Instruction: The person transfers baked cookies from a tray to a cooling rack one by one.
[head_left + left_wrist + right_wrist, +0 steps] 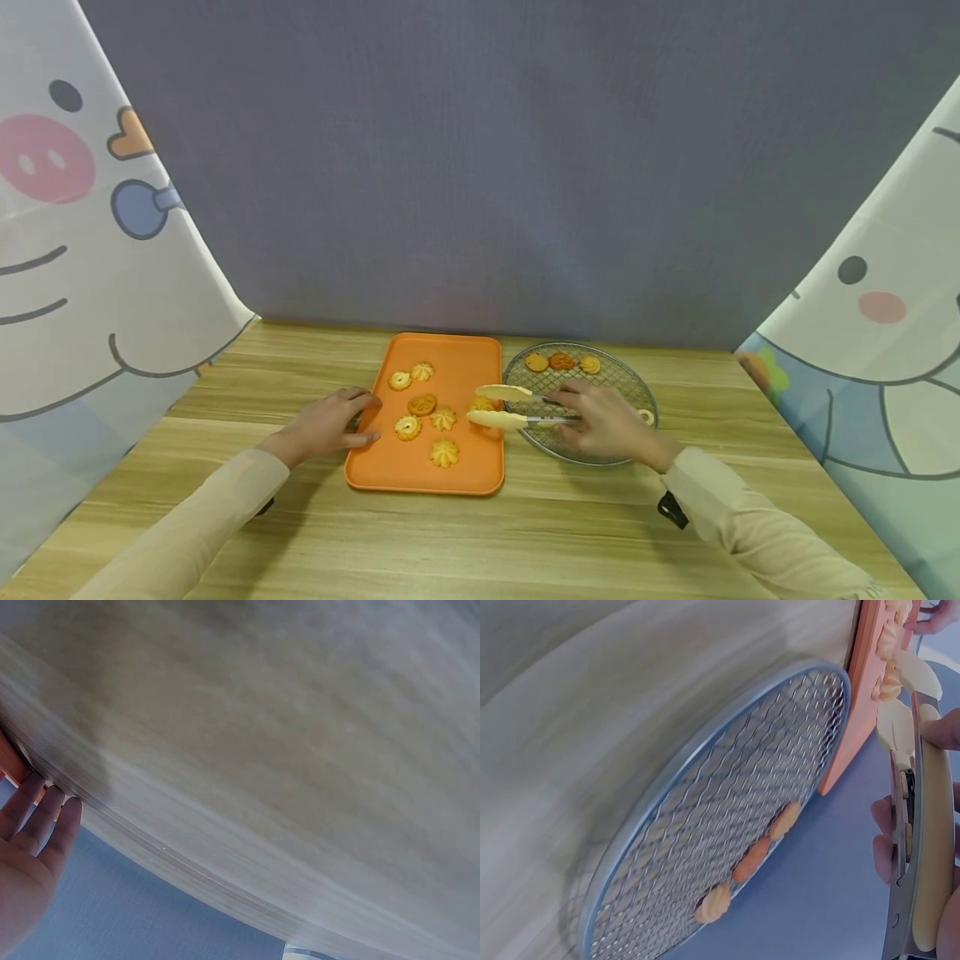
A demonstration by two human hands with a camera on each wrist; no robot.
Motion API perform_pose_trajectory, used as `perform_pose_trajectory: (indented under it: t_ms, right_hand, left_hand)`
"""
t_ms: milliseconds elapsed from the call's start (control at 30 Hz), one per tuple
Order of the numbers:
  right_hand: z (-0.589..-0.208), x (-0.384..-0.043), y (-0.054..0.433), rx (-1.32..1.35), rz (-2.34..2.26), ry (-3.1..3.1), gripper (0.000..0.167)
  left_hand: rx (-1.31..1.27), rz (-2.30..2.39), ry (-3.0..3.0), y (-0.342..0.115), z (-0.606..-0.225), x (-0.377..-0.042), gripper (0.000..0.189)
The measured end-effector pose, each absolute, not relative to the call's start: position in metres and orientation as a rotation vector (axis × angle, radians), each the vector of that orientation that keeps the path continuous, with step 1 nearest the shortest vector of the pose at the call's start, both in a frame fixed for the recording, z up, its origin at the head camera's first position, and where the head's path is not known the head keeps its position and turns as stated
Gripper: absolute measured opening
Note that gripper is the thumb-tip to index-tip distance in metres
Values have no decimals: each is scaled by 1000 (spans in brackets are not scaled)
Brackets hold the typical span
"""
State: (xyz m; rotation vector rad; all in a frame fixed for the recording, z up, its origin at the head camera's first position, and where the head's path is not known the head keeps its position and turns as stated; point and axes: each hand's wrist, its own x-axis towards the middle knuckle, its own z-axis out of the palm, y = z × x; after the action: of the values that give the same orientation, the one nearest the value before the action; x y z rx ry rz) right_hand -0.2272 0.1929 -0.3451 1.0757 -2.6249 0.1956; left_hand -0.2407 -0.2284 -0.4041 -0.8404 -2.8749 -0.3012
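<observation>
My right hand [603, 418] holds a pair of tongs with cream tips [501, 419] and metal arms. The spread tips reach over the right edge of an orange tray [465, 367], around a yellow cookie [482, 404]. Whether they touch that cookie I cannot tell. Several more cookies [444, 452] lie on the tray, some flower-shaped, one a browner pretzel shape [422, 405]. At the tray's left edge rests my left hand [330, 425], thumb and fingers apart; in the left wrist view its fingers [58, 832] are nearly straight.
Right of the tray, under my right hand, lies a round wire-mesh rack [705, 810] with a metal rim. Three cookies [561, 361] sit in a row along its far side. A grey-blue partition [480, 208] stands behind the wooden table [420, 542], with cartoon-printed cloth on both sides.
</observation>
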Motion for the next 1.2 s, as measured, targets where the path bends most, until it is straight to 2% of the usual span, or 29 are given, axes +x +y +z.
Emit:
perform_pose_trajectory:
  t_ms: [433,1200]
  right_hand:
    - [-344,-237,220,911,214,-2671,44]
    - [-364,-258,252,813,199,-2694,44]
  left_hand:
    - [-852,-296,-2862,-228,-403,-240,51]
    - [-853,-325,-2860,-228,-404,-241,50]
